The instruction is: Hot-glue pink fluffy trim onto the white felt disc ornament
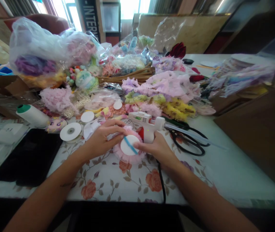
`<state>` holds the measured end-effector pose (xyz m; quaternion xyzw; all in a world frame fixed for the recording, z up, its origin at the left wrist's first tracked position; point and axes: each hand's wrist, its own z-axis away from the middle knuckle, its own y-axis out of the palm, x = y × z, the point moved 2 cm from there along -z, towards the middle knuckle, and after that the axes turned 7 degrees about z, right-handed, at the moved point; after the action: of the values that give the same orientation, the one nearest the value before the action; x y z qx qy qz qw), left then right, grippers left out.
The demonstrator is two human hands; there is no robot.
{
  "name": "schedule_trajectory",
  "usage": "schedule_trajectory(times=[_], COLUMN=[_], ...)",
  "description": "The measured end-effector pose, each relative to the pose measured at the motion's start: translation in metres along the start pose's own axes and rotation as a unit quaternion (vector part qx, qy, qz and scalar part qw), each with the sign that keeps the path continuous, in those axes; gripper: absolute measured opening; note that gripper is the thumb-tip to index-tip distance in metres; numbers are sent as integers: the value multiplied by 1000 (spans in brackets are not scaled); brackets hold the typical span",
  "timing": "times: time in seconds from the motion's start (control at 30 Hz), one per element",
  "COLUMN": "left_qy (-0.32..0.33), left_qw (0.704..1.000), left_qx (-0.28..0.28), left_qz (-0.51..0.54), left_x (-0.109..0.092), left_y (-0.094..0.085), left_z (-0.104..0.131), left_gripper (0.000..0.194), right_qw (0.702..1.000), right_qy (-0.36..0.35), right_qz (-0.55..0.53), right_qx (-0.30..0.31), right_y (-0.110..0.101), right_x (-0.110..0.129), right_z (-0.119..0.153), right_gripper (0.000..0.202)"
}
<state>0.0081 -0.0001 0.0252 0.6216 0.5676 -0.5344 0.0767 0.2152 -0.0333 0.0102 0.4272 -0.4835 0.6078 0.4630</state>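
Note:
A round pink ruffled piece lies low over the cloth, with a white disc at its middle and a blue ribbon strip slanting across. My left hand pinches its upper left edge, finger and thumb meeting near the strip's upper end. From the right, my right hand presses its thumb on the disc by the strip's lower end; its other fingers are mostly hidden. Just behind that hand stands a white hot glue gun with a red trigger and a clear glue stick. Whether my fingers touch its handle is unclear.
Black-handled scissors lie right of the glue gun. To the left are a ribbon spool, a thread cone and a black tablet-like slab. Ruffled trims heap behind; a cardboard box stands right.

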Motion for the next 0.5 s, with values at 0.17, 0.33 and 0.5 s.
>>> schedule_trajectory(times=[0.17,0.33,0.5], left_qy=[-6,-28,-66], left_qw=[1000,999,982], left_qx=[16,16,-21], left_qz=[-1,29,174], left_x=[3,4,7], left_y=[1,1,1], left_z=[1,0,-1], left_gripper=[19,20,17], right_qw=[1000,1000,999], right_qy=[2,24,18], right_qz=[-6,-8,-35], right_qx=[3,-3,0], right_y=[1,1,0], right_x=[-4,-5,-4], right_z=[-1,0,0], right_gripper=[53,54,54])
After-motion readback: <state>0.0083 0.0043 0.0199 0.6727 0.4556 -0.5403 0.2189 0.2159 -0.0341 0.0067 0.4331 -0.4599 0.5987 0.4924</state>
